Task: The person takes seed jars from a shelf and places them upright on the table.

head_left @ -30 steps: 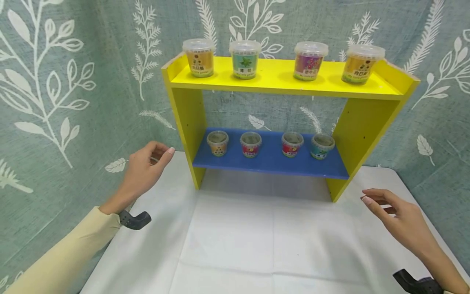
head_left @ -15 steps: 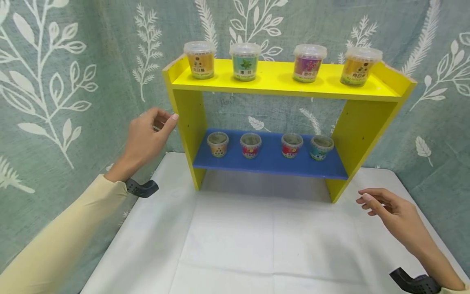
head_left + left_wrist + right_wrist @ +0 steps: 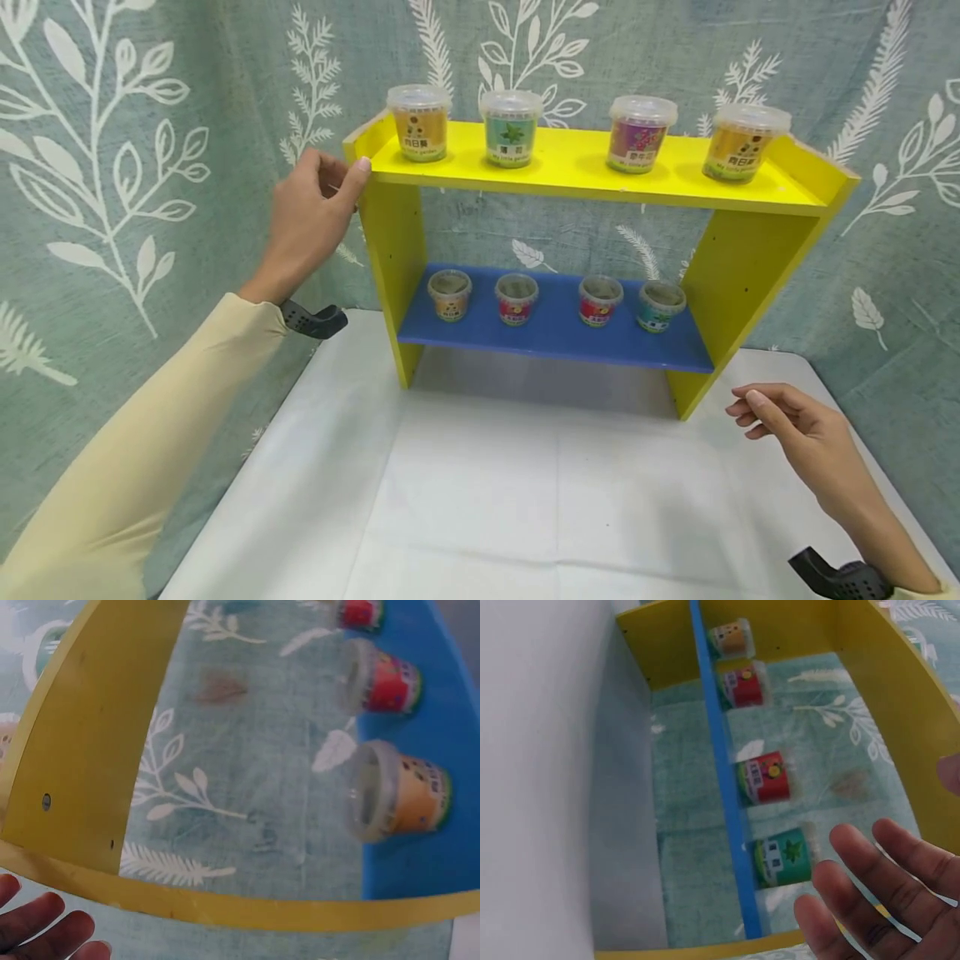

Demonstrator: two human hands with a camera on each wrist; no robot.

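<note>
My left hand (image 3: pixel 311 217) is raised beside the top left corner of a yellow shelf (image 3: pixel 607 197), its fingers loosely bent with nothing in them. The thumb overlaps the corner in the head view; I cannot tell whether it touches. In the left wrist view the fingers (image 3: pixel 37 919) lie just outside the yellow side panel. On the top board, nearest this hand, stands an orange lidded cup (image 3: pixel 422 125), then a green cup (image 3: pixel 510 129), a purple cup (image 3: pixel 640 137) and another orange cup (image 3: pixel 742 146). My right hand (image 3: pixel 806 442) hovers over the table, low and right of the shelf, holding nothing.
On the blue lower board (image 3: pixel 555 333) stand a small orange cup (image 3: pixel 450 297), two red cups (image 3: pixel 517 300) and a teal cup (image 3: pixel 661 307). The shelf stands on a white-covered table (image 3: pixel 480 483). Green leaf-patterned cloth (image 3: pixel 225 75) hangs behind and at both sides.
My left hand has risen from beside the lower board to the shelf's top left corner. The right hand has barely moved, and the cups stand where they were.
</note>
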